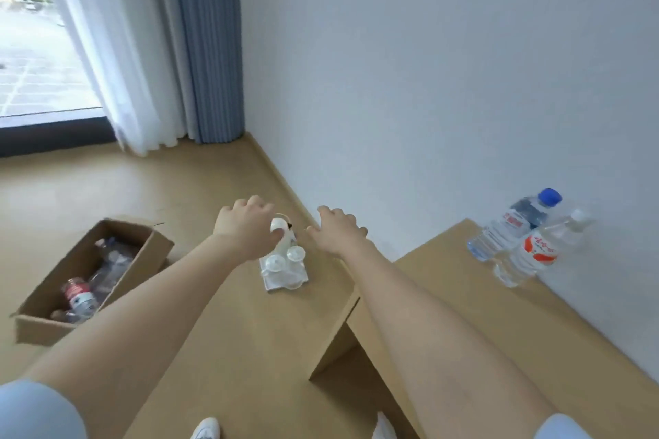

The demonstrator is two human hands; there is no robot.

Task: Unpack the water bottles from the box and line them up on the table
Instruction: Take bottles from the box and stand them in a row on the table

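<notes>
Two bare arms reach forward. The right hand [338, 230] is spread and holds nothing. The left hand [246, 224] curls loosely over a white jug [287, 237]; I cannot tell if it grips it. A blue-capped bottle [513, 224] and a white-capped bottle [538, 251] stand at the table's [463, 296] far edge. More bottles [80, 296] lie in the box [42, 331] on the floor, left.

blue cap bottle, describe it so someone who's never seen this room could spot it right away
Follow the white wall on the right down to the wooden table against it. Two clear bottles stand together at its far end, and the blue cap bottle is the one closer to the wall. The white cap bottle beside it wears an orange label.
</notes>
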